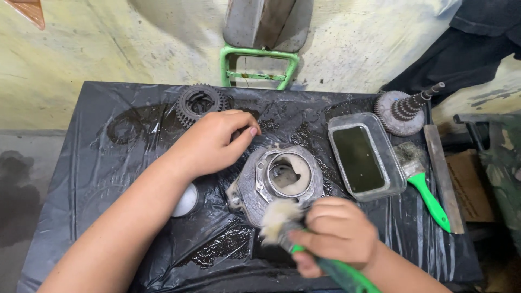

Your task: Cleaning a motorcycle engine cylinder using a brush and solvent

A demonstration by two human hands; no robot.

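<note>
A black plastic sheet [97,179] covers the work surface. At upper left lies a dark toothed gear [199,103]. The left hand [213,142] rests with fingers curled on the upper left edge of the grey metal cylinder [279,179] at the centre of the sheet. The right hand [337,233] is clamped on a green-handled brush [296,230]; its bristles touch the cylinder's lower rim. Further right stand a clear tray of dark liquid [362,157], a second green-handled brush [423,184], a flat file [444,173] and a geared shaft [404,108].
</note>
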